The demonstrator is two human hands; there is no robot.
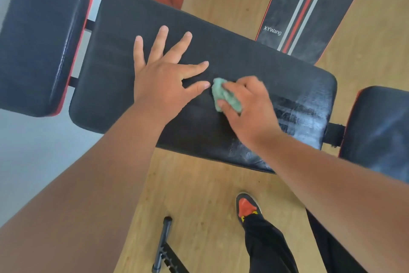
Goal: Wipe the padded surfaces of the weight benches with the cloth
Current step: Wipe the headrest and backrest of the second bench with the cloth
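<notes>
The small bunched-up green cloth (225, 95) sits right in the middle of the long black padded bench cushion (124, 73), pressed down onto the vinyl. The right hand (247, 109) has its fingers curled round the wad, gripping it, and the blur on that hand suggests a stroke under way. The left hand (166, 73) lies flat on the pad just beside the cloth, fingers spread and straight, holding nothing, thumb tip almost at the cloth's edge.

Look to the right end of the cushion: streaky sheen there, which I'd read as damp, wiped vinyl; the left half looks dull and matt, so that's probably the stretch to cover. To do it well, I'd say open the cloth out for more contact, keep the pressure even, run overlapping passes along the length, and lift that bracing hand clear so no patch gets skipped beneath it. Edges and corners need a pass too.

Further out, the black seat pad with red trim (39, 40) on the left and another black pad (380, 131) at the right edge wait, and the striped black bench pad (309, 7) beyond. Wooden floor (199, 195) beneath, an orange-toed shoe (247, 206) planted close.
</notes>
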